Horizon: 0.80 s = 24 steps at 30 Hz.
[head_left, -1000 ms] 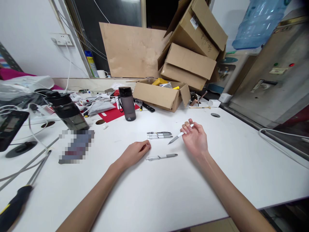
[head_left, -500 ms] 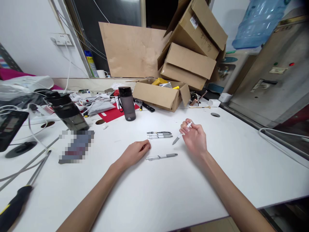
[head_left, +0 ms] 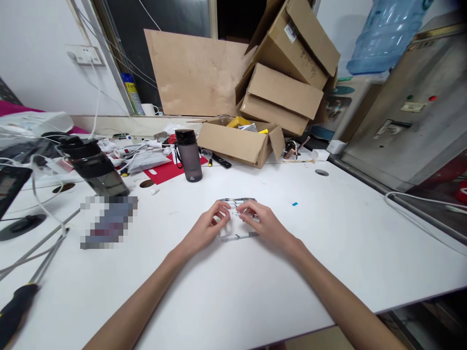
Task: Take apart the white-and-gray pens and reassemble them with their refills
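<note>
My left hand and my right hand meet over the middle of the white table, fingertips pinched together on a white and grey pen held between them. Just beyond the fingers lies a small row of similar pens. Another pen lies on the table right under my hands, partly covered by them. A tiny blue scrap rests on the table to the right.
A dark water bottle stands behind, and a larger dark bottle at the left. Open cardboard boxes pile at the back. Cables and a black-handled screwdriver lie at the left. A blurred patch covers something flat.
My right hand has brought its pen down and left to the middle. My left hand has lifted off the table and joined it on the pen. The view has shifted slightly.
</note>
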Available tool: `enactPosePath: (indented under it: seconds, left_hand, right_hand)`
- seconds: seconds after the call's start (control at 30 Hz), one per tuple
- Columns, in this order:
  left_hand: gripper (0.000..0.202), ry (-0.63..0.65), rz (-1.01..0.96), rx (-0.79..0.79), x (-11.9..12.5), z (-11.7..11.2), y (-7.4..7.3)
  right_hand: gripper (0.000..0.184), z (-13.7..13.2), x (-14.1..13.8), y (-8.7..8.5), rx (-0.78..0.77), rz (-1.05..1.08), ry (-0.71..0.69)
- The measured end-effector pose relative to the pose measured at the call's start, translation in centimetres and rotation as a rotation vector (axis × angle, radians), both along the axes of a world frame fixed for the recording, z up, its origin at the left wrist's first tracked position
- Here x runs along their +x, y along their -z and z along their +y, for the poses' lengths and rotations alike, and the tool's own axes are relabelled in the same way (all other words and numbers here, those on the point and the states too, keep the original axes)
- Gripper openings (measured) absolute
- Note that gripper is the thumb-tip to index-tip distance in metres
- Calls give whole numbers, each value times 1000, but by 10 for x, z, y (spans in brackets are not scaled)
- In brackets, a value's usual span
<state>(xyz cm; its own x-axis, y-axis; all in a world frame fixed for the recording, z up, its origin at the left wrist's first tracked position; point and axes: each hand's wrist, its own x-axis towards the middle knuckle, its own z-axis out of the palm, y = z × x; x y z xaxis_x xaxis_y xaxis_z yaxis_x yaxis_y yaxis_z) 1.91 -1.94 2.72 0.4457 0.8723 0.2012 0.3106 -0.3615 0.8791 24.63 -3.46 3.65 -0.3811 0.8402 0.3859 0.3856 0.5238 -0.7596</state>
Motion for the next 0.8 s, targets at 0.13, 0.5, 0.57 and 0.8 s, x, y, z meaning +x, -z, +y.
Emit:
enactPosePath:
  seconds: [0.13,0.5,0.57,0.8]
  left_hand:
    - [24,81,-137,-63,5,0,5]
    - [22,55,-166,-45,0,5,4]
    - [22,26,-187,-50,-4,9,2]
    - [22,-129,-270,-45,-18,17,-5]
  right_hand:
    - [14,-2,-2,2,-25,-52,-41]
    - [19,0,6,-4,-30,-94,-44]
    - [22,2,11,-5,-43,-84,30]
    - [29,7,24,-10,-69,17,214]
